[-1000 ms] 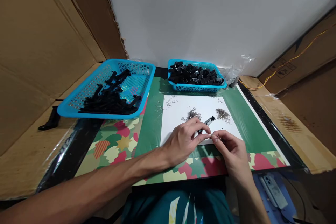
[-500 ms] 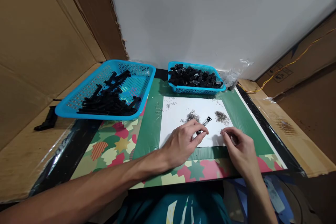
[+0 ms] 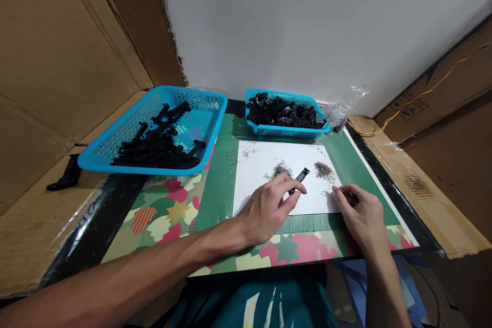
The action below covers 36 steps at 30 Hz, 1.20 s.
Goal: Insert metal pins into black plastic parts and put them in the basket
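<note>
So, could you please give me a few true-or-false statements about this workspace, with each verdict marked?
1. The left hand is at a slim black part. True.
2. The right hand is inside the larger blue basket. False: the right hand is by the right side of the white sheet.
3. The larger blue basket is left of the smaller blue basket. True.
4. The smaller blue basket lies upside down. False: it stands upright, heaped with black pieces.
</note>
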### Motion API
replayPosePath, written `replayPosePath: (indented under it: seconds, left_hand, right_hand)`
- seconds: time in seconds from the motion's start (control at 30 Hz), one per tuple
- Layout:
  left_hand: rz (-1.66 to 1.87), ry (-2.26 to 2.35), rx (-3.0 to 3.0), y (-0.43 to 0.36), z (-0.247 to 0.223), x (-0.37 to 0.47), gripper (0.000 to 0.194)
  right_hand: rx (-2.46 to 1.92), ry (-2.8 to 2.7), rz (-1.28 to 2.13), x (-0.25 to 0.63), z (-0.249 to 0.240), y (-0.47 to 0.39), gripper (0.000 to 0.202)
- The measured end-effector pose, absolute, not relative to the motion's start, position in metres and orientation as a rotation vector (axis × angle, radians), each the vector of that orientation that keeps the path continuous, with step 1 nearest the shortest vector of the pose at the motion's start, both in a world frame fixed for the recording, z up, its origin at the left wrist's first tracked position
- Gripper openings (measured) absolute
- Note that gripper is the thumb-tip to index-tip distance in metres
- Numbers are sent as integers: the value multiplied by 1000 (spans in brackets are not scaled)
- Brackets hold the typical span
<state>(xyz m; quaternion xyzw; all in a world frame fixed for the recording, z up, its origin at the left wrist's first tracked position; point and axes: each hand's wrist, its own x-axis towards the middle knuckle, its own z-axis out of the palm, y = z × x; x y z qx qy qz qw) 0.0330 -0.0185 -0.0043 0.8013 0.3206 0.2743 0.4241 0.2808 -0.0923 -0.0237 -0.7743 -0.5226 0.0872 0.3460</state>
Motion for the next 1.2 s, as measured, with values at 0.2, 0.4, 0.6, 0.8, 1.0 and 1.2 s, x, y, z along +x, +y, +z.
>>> replayPosePath:
  seconds: [0.2, 0.4, 0.6, 0.8, 1.0, 1.2]
  left_hand:
    - [684, 799, 1987, -18, -5, 33, 25]
    - [685, 778, 1983, -18, -5, 33, 25]
    - [672, 770, 1993, -18, -4, 33, 26]
    - [688, 771, 1984, -19, -4, 33, 24]
    - [681, 690, 1996, -20, -8, 33, 19]
    - [635, 645, 1998, -19, -7, 32, 23]
  right_hand:
    - [-1911, -1357, 416, 282, -23, -94, 34]
    - [-1881, -1442, 524, 284, -27, -90, 31]
    - [-1890, -1562, 500, 285, -32, -89, 23]
    - [-1672, -1356, 746, 272, -23, -97, 28]
    - [-1386, -1168, 924, 238, -11, -105, 24]
    - [-1310, -1159, 927, 217, -14, -104, 19]
